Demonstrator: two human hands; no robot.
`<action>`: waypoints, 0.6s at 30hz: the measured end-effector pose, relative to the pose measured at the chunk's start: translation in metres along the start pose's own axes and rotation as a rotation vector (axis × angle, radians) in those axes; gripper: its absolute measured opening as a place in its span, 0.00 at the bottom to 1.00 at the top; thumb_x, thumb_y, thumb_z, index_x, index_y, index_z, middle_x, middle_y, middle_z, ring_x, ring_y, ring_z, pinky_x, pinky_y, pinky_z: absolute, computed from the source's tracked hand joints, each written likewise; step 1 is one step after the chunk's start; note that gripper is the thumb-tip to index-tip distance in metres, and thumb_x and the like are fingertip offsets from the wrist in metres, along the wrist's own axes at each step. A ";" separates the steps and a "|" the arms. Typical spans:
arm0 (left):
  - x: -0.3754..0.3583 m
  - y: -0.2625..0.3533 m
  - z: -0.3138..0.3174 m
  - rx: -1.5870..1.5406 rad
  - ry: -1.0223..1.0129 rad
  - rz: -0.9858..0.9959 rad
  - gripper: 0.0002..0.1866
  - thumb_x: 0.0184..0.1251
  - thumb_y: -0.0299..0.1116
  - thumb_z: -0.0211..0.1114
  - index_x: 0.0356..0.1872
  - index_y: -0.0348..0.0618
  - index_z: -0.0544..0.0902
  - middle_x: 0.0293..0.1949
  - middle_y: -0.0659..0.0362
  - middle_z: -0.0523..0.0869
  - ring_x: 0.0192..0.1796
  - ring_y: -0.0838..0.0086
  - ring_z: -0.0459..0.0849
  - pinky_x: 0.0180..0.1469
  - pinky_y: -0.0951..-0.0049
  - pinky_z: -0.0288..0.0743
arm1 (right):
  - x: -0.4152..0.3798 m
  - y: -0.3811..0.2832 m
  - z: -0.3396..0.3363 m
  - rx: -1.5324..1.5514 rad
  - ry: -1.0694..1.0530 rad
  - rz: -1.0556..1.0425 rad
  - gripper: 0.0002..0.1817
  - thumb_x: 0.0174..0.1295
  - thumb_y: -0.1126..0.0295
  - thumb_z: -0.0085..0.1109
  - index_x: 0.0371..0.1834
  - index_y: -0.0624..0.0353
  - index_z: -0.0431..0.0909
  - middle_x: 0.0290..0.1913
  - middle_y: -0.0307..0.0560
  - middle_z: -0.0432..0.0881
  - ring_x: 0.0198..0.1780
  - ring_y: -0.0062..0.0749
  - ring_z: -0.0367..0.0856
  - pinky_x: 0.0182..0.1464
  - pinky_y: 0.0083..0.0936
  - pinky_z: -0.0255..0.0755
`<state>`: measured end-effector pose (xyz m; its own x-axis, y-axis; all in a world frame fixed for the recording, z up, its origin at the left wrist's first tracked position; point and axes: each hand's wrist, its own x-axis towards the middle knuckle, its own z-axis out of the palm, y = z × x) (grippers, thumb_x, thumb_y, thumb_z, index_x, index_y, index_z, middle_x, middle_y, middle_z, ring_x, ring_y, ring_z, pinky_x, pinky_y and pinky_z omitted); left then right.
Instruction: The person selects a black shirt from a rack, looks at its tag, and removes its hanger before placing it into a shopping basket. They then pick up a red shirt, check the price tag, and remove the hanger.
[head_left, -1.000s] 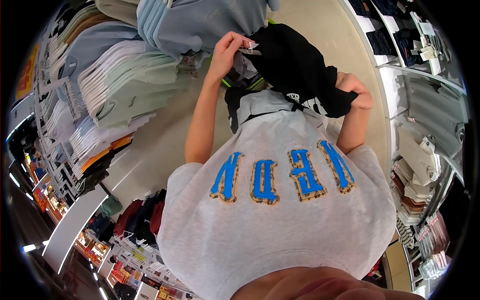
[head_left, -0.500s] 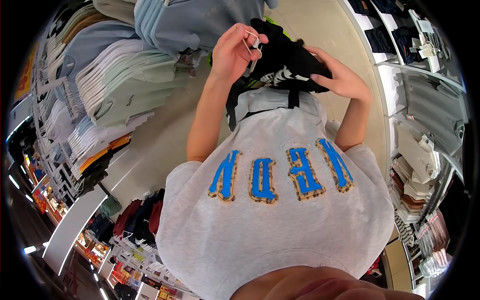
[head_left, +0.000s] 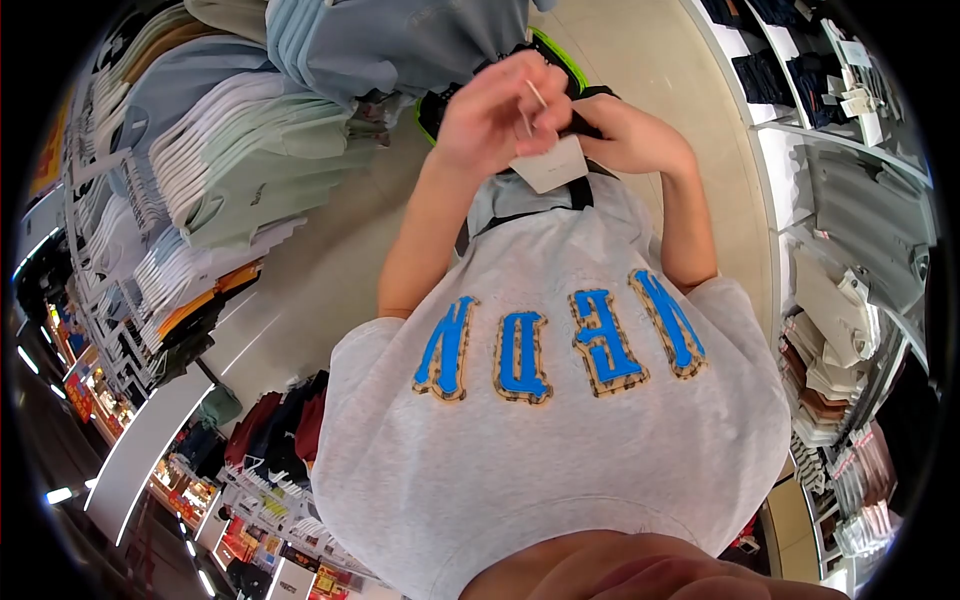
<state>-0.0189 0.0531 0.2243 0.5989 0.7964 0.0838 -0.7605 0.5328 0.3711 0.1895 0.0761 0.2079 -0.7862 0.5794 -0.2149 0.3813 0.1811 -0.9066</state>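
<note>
My left hand (head_left: 505,115) is closed, with a thin white strip (head_left: 536,95) showing between its curled fingers. Just below those fingers, a blank-looking white tag (head_left: 550,166) hangs in front of my waist. My right hand (head_left: 635,135) is beside it on the right, its fingers bent around a bunched black garment (head_left: 592,110). Most of that garment is hidden behind the two hands. Under them shows a black item with a bright green edge (head_left: 570,62). I wear a grey T-shirt (head_left: 560,440) with blue letters.
Racks of hanging T-shirts (head_left: 250,160) in pale green, white and blue stand close on my left. To the right, shelves (head_left: 785,170) hold folded clothes and jeans. A tiled floor (head_left: 650,50) runs between them. Dark and red clothes (head_left: 275,430) hang at lower left.
My right hand has moved left, close to my left hand, and the black garment is now bunched and mostly covered. A white tag has come into sight between the hands.
</note>
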 end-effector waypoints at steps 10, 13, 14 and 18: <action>-0.010 -0.012 -0.039 0.478 0.199 0.295 0.33 0.72 0.36 0.58 0.74 0.40 0.56 0.69 0.48 0.68 0.68 0.63 0.70 0.69 0.63 0.64 | 0.000 0.044 0.036 1.645 0.212 -0.138 0.22 0.72 0.63 0.49 0.63 0.67 0.70 0.57 0.49 0.81 0.55 0.33 0.82 0.60 0.30 0.75; -0.044 -0.005 -0.044 0.642 0.349 0.010 0.28 0.68 0.27 0.62 0.68 0.38 0.67 0.55 0.57 0.80 0.56 0.76 0.78 0.60 0.73 0.70 | 0.020 0.043 0.052 1.757 0.190 -0.193 0.24 0.72 0.60 0.47 0.63 0.68 0.70 0.58 0.52 0.80 0.57 0.36 0.81 0.62 0.33 0.74; -0.045 -0.009 -0.041 0.638 0.345 0.003 0.28 0.68 0.27 0.62 0.68 0.38 0.67 0.55 0.57 0.80 0.56 0.76 0.78 0.60 0.73 0.70 | 0.017 0.046 0.052 1.758 0.199 -0.192 0.24 0.72 0.60 0.47 0.63 0.68 0.70 0.58 0.52 0.80 0.57 0.36 0.81 0.62 0.33 0.74; -0.043 -0.014 -0.038 0.748 0.557 0.069 0.20 0.65 0.28 0.67 0.57 0.36 0.76 0.47 0.59 0.83 0.48 0.79 0.81 0.52 0.76 0.74 | 0.010 0.039 0.054 1.791 0.258 -0.275 0.25 0.70 0.63 0.47 0.64 0.68 0.68 0.60 0.55 0.78 0.58 0.43 0.80 0.62 0.37 0.74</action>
<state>-0.0434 0.0224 0.1809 0.2046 0.9449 -0.2555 -0.3153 0.3108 0.8967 0.1703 0.0456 0.1512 -0.5771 0.8089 -0.1120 -0.7860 -0.5875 -0.1925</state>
